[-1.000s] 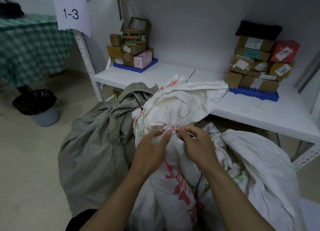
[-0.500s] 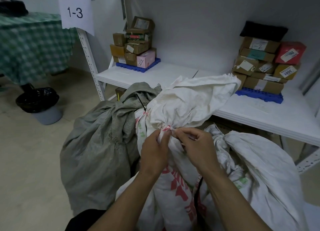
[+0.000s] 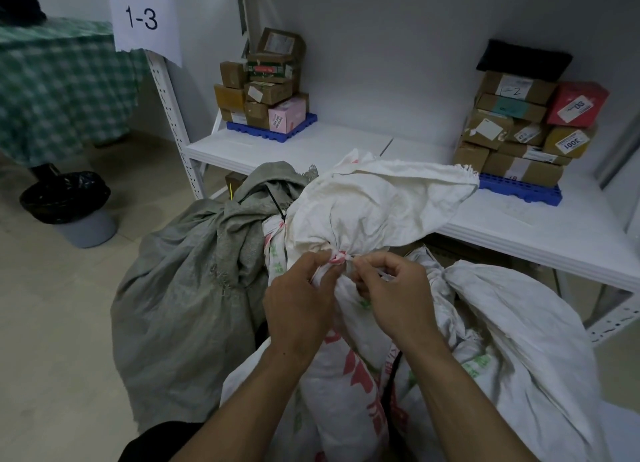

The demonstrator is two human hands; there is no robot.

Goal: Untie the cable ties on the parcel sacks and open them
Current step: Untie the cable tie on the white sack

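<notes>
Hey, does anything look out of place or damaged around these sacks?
Only small things: the paper sign reading 1-3 has a torn lower edge, and the white sack's open rim is frayed. Nothing spilled; the parcel stacks sit steady.

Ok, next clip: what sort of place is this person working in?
Most likely a parcel sorting or pickup depot: labelled cartons stacked on a white shelf, a paper bay sign reading 1-3, and tied woven sacks on the floor.
</notes>
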